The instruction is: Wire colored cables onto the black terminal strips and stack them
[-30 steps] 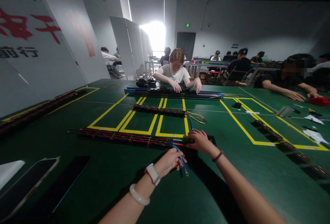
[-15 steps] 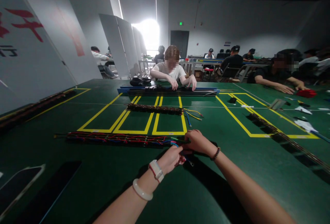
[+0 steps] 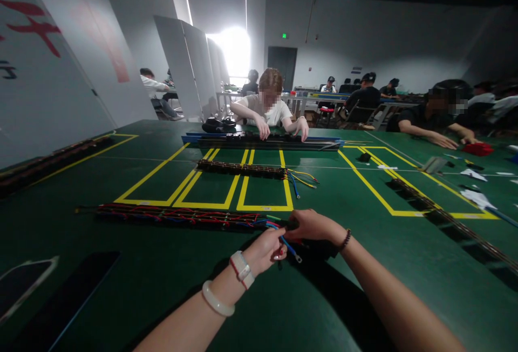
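Note:
A long black strip (image 3: pixel 178 217) laced with red and blue wires lies across the green table (image 3: pixel 162 282). Coloured wires come out of its right end, among them a blue cable (image 3: pixel 289 248) with a ring terminal. Around these wires the fingers of my left hand (image 3: pixel 269 248) are closed; a watch and a pale bangle are on that wrist. My right hand (image 3: pixel 313 226), with a beaded bracelet, pinches beside it at the wire ends, on something dark that its fingers mostly hide. The two hands meet at the fingertips.
A shorter strip (image 3: pixel 243 169) with yellow and blue leads lies beyond, among yellow tape outlines. Across the table a person (image 3: pixel 269 101) handles a long blue-edged rail (image 3: pixel 194 140). More strips lie at the left and right (image 3: pixel 445 217). A dark flat panel (image 3: pixel 76 292) is at near left.
My hands have shifted slightly, and more of the blue cable shows below them. The dark piece under my right hand has moved lower. The view has shifted a little.

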### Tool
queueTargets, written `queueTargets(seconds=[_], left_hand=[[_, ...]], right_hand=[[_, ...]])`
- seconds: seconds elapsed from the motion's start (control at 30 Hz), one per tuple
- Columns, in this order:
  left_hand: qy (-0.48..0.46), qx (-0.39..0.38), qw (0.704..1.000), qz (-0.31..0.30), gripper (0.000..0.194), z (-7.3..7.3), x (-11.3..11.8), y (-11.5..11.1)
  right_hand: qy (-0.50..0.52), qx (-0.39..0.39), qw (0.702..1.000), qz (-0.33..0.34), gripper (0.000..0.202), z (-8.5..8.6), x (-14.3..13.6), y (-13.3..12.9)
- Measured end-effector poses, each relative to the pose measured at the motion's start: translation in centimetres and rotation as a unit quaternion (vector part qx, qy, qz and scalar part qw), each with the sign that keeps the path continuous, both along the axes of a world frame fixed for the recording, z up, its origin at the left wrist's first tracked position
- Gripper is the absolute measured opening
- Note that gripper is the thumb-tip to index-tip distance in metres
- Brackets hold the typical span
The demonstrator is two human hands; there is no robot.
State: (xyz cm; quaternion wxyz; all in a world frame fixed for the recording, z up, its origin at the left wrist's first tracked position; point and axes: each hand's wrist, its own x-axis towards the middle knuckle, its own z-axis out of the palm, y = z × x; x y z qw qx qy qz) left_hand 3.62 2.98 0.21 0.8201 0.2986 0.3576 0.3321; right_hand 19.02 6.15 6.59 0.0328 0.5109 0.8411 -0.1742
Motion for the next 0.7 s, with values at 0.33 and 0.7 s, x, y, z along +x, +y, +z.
queueTargets(seconds=[0.33,0.7], left_hand=[[-0.016,-0.033,0.997,-0.071,0.012,0.6,-2.2,-0.3],[0.012,0.023,0.996,-0.087,0.020,0.4,-3.2,-1.0]], right_hand=[[-0.063,0.219,0.970,-0.082,0.029,-2.0,-0.4,1.1],[-0.079,0.418,0.904,-0.049,0.018,-5.1,-0.9,1.6]])
